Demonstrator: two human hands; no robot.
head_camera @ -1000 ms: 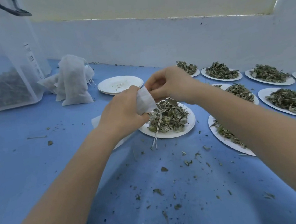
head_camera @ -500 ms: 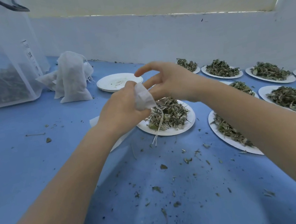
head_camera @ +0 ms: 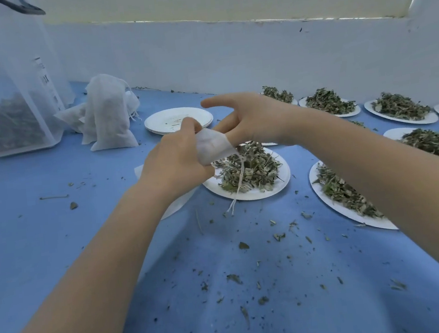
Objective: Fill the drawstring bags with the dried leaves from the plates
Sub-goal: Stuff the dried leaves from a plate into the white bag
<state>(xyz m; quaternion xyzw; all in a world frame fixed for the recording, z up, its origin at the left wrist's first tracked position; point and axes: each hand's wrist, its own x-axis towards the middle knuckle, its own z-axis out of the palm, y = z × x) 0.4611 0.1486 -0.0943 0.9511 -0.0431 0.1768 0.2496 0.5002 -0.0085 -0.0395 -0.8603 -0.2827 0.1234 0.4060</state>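
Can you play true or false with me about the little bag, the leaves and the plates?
1. The left hand holds a small white bag. True.
2. The plate under the hands is bare. False: it holds a heap of leaves.
3. The right hand is a tight fist. False: its thumb and fingers are spread open beside the bag.
4. The bag's string hangs down over the leaves. True.
5. The blue table has no crumbs on it. False: leaf bits are scattered across it.
6. A plate with almost no leaves sits behind the hands. True.
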